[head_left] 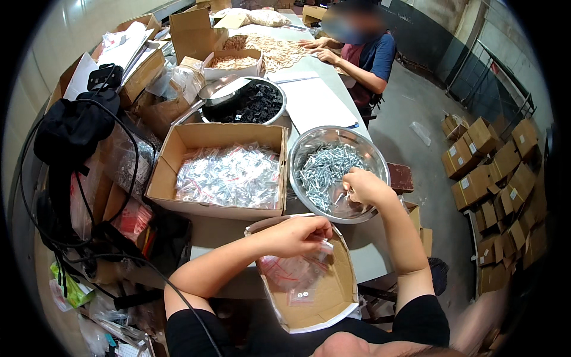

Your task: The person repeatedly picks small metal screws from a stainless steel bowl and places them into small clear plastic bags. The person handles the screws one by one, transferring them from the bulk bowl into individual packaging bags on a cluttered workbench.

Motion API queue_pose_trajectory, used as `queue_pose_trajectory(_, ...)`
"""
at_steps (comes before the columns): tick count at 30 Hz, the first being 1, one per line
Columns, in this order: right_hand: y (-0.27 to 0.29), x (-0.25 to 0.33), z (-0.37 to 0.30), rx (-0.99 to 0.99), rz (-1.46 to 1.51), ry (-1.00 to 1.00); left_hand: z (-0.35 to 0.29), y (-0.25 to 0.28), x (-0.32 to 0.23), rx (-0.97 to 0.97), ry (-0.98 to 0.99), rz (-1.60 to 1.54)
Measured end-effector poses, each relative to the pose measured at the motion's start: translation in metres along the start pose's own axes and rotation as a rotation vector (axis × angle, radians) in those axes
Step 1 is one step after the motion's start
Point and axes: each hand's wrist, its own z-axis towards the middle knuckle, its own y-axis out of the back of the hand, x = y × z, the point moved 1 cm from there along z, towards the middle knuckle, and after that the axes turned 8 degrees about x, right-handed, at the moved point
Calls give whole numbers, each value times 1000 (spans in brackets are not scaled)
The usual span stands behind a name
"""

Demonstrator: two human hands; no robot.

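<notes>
My right hand [364, 187] reaches into a round steel bowl [380, 160] with a heap of silvery screws [327, 169]. Its fingers are pinched together near the bowl's right side; what is between them is hidden. Over a shallow cardboard tray [333, 303] close to my body, my left hand [309, 235] has its fingers closed on a small clear plastic bag [325, 246]. More clear bags with red lines [288, 271] lie in the tray below that hand. One flat bag [302, 296] there shows small white round pieces.
Left of the bowl stands a cardboard box [217, 205] of filled bags. Behind it sit a bowl of black parts [253, 104], a scoop [211, 95] and wooden pegs [273, 50]. A co-worker [372, 59] sits at the far right. A cable [172, 285] crosses by my left arm.
</notes>
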Motion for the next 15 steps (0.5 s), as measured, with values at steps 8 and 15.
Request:
queue_pose_trajectory(8,0,0,-1,-71,-78,47,7,-4,5,21,122,22)
queue_pose_trajectory(15,-4,13,13,-115,18,115,9,-11,11,-123,-139,214)
